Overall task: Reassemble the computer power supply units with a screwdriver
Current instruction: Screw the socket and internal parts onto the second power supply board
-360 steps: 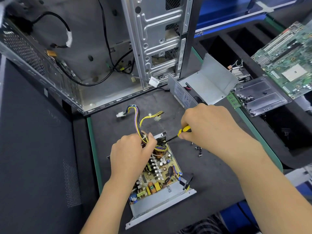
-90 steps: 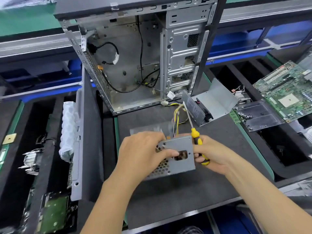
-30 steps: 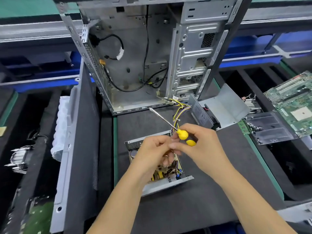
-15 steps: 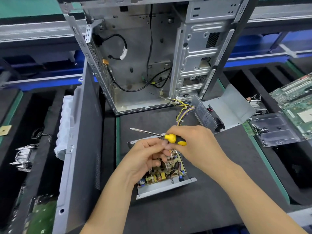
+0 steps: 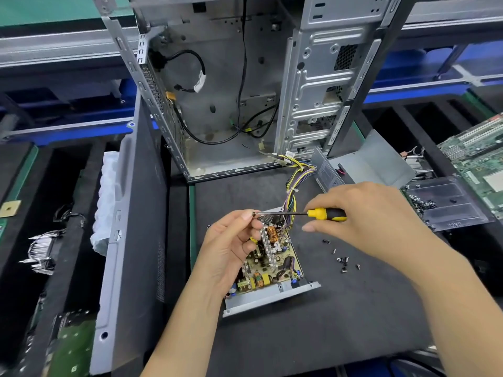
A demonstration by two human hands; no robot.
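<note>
The open power supply base (image 5: pixel 269 297) lies on the black mat, its yellow circuit board (image 5: pixel 272 262) facing up and its wire bundle (image 5: pixel 295 180) running toward the back. My right hand (image 5: pixel 362 216) grips a yellow-and-black screwdriver (image 5: pixel 324 214), held level with the shaft pointing left. My left hand (image 5: pixel 231 240) hovers over the board and pinches a small dark screw (image 5: pixel 254 213) at the screwdriver's tip. The grey power supply cover (image 5: pixel 364 167) sits at the back right. Several loose screws (image 5: pixel 341 261) lie on the mat right of the base.
An empty computer case (image 5: pixel 231 91) stands open behind the mat. A case side panel (image 5: pixel 130 240) leans at the left. At the right are a clear tray with screws (image 5: pixel 446 205) and a green motherboard (image 5: pixel 479 159). A heatsink (image 5: pixel 40 251) sits far left.
The screwdriver has swung level and lower, its tip now meeting my left fingertips, which have lifted off the board with a screw. More of the board is uncovered.
</note>
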